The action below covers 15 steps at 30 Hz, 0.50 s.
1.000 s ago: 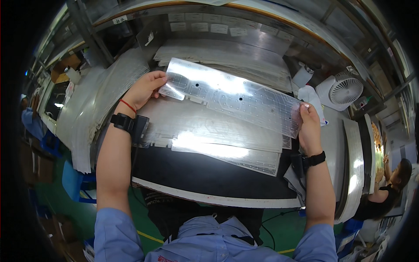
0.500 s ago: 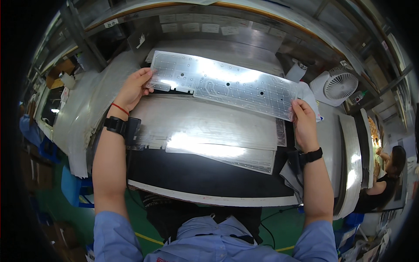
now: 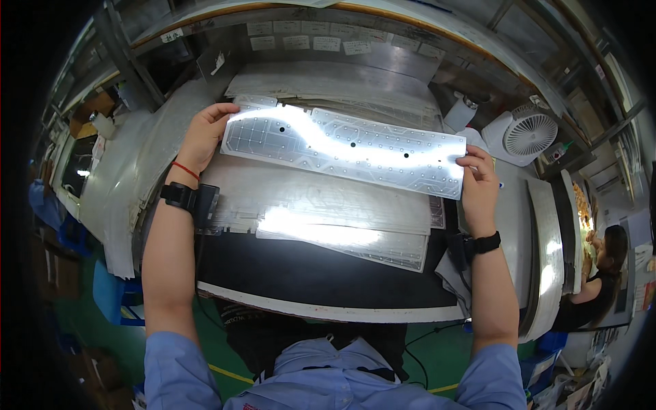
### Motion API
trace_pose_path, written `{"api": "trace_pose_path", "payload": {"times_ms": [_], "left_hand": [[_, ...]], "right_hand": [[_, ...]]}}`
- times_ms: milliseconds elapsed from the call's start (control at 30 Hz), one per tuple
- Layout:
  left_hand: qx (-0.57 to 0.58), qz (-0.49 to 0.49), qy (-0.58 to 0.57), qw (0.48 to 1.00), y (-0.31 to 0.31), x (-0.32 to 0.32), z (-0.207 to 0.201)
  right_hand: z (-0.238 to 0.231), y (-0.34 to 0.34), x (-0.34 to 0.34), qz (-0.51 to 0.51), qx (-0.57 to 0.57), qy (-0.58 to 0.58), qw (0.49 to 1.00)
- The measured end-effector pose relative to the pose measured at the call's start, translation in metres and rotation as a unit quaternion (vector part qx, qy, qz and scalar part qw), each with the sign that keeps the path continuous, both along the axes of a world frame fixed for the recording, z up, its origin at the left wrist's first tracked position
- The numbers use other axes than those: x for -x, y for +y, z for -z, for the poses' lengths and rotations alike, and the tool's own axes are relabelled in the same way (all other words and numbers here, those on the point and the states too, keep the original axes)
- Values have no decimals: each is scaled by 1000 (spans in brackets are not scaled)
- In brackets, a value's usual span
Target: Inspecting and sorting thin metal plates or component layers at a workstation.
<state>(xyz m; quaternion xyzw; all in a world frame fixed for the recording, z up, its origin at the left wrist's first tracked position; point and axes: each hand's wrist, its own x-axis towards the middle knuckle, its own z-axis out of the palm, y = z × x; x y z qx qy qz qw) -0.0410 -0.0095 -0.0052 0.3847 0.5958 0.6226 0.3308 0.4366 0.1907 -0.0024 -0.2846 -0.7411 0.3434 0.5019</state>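
Note:
A long, clear film sheet [image 3: 328, 140] with a printed circuit pattern, small dots and a few dark holes hangs between my two hands, tilted and glinting under the light. My left hand [image 3: 205, 137] pinches its upper left corner. At the right end, my right hand [image 3: 480, 179] grips the short edge between thumb and fingers. The sheet's notched edge faces away from me. Below it, a pile of similar film sheets [image 3: 321, 195] lies on the black table mat [image 3: 314, 273]. Behind it, more flat sheets [image 3: 328, 82] are partly covered by the raised one.
A white fan [image 3: 529, 133] and a bottle [image 3: 462, 113] stand at the back right. Large sheets are stacked at left [image 3: 154, 154] and right [image 3: 547, 260]. A grey cloth [image 3: 452, 280] lies by my right wrist. A shelf edge [image 3: 437, 31] runs overhead. Another person [image 3: 601, 280] sits far right.
The film sheet has been turned over: its notched edge was towards me and is now on the far side. Both hands still hold its ends.

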Motion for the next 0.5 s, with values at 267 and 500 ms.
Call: {"api": "trace_pose_path", "payload": {"times_ms": [267,500], "left_hand": [[-21,-13,8,1000,-2,-6,-3],[37,-50,0,998,-2,-11,-8]], "right_hand": [[-11,-9,5,13,-7,-30,999],[-4,-4,1,-37,161,22,986]]}}
